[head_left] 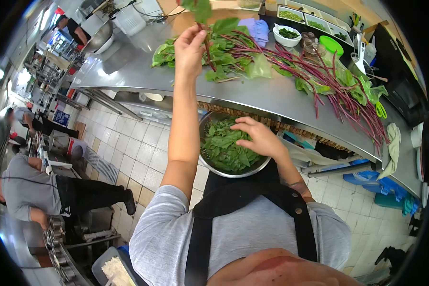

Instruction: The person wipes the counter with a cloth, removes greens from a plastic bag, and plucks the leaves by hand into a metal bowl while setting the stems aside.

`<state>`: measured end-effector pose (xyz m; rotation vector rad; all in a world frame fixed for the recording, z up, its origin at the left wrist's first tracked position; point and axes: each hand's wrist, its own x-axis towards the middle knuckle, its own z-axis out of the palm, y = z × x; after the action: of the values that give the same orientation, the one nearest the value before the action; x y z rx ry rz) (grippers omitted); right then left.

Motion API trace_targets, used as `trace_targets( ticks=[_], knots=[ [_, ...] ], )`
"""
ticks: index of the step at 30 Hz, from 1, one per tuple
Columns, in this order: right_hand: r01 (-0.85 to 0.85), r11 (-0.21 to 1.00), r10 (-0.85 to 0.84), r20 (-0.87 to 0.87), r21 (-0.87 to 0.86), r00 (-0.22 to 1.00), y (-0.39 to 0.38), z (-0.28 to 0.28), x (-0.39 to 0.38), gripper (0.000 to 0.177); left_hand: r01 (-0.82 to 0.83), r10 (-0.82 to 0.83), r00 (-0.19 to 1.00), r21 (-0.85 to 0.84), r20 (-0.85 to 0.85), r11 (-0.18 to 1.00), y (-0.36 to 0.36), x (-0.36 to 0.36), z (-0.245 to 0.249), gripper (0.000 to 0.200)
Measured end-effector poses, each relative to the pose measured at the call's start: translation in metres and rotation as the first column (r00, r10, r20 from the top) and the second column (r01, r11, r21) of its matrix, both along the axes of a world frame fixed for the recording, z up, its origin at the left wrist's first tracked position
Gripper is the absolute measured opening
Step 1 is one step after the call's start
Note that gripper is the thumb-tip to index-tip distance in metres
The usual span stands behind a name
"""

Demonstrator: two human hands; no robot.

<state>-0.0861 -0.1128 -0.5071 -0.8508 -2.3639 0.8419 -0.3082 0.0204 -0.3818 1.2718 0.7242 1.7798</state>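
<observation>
My left hand (189, 50) is raised over the steel counter, fingers pinched round a red-stemmed leafy green sprig (206, 47) that stands upright. Below and beside it lies a heap of the same leafy greens (224, 59), their long red stems pointing right. On my lap sits a metal colander (240, 175) with torn green leaves (229, 151) in it. My right hand (258, 137) hovers over or rests on these leaves, fingers apart, holding nothing that I can see. More red stems (341, 93) with some leaves lie in a long pile further right.
The steel counter (143, 76) runs across in front of me. On it are a white bowl (286, 35) of chopped greens, a green lid (331, 45), a purple cloth (255, 31) and a pale towel (391, 150). Other people (28, 186) work at the left.
</observation>
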Motion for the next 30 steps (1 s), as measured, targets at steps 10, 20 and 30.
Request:
trace_targets(
  ticks=[10,20,30],
  knots=[
    [0.102,0.983,-0.164,-0.483,-0.152,0.86,0.011,0.039,-0.028,0.021,0.328,-0.337,0.879,0.086,0.338,0.941,-0.079,-0.037,-0.028,0.023],
    [-0.011,0.938,-0.25,-0.695,-0.348,0.674,0.029,0.032,-0.063,0.018,0.487,-0.435,0.656,0.094,0.617,0.868,-0.119,-0.03,-0.069,0.021],
    [-0.266,0.896,-0.198,-0.856,-0.356,0.478,0.037,0.037,-0.087,0.017,0.47,-0.316,0.674,-0.058,0.667,0.881,-0.122,-0.008,-0.084,0.02]
  ],
)
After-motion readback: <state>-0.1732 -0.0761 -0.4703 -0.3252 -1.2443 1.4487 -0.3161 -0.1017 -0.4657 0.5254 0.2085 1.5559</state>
